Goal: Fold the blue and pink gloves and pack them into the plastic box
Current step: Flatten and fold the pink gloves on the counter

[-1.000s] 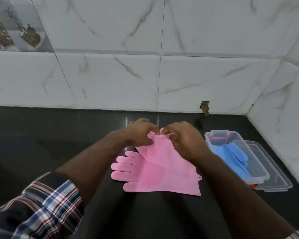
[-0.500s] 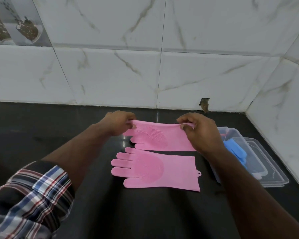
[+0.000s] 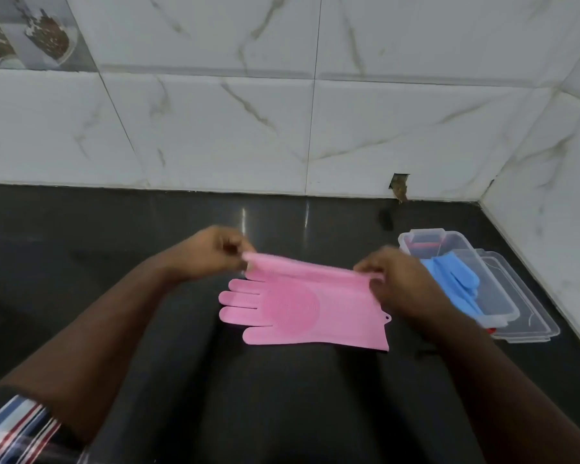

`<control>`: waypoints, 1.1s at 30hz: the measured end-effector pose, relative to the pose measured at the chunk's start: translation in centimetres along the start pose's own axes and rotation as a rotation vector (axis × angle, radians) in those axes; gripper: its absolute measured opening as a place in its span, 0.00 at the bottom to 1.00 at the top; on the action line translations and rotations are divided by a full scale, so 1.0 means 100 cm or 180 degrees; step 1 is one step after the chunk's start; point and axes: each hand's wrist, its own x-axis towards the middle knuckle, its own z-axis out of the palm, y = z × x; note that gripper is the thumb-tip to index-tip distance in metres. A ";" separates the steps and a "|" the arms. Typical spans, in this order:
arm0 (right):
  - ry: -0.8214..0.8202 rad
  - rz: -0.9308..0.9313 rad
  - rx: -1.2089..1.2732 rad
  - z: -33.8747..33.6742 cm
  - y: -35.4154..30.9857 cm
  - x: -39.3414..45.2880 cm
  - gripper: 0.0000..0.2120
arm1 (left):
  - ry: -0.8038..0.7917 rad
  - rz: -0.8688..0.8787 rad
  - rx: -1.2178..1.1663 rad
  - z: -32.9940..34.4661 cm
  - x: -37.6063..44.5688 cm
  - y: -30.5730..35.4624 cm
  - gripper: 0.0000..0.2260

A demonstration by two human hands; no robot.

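One pink glove (image 3: 302, 313) lies flat on the black counter, fingers pointing left. Just above its far edge a second pink glove (image 3: 308, 267) is stretched sideways between my hands and mostly overlaps the flat one. My left hand (image 3: 215, 252) pinches its finger end, my right hand (image 3: 395, 283) pinches its cuff end. At the right stands the clear plastic box (image 3: 503, 313), with blue gloves (image 3: 456, 283) lying inside it.
The box's clear lid (image 3: 533, 326) lies under or beside the box toward the right wall. White marble tiles rise behind the black counter (image 3: 98, 246) and on its right, meeting in a corner. A small hole (image 3: 399, 185) shows in the back wall.
My hands spread apart and pulled the upper pink glove out flat, then brought it down toward me over the glove lying on the counter.
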 end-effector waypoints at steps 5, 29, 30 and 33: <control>-0.1115 0.0507 0.0185 0.026 0.011 -0.017 0.15 | 0.0284 -0.0550 -0.0200 0.024 -0.030 -0.038 0.03; -0.0715 0.0618 -0.1334 0.061 0.037 0.021 0.17 | 0.1375 -0.1703 -0.0262 0.060 -0.022 -0.077 0.05; -0.0703 0.0695 -0.1355 0.061 0.036 0.022 0.16 | 0.1417 -0.1721 -0.0359 0.060 -0.022 -0.077 0.05; -0.0686 0.0861 -0.1224 0.061 0.034 0.023 0.12 | 0.1543 -0.1722 -0.0594 0.060 -0.024 -0.079 0.04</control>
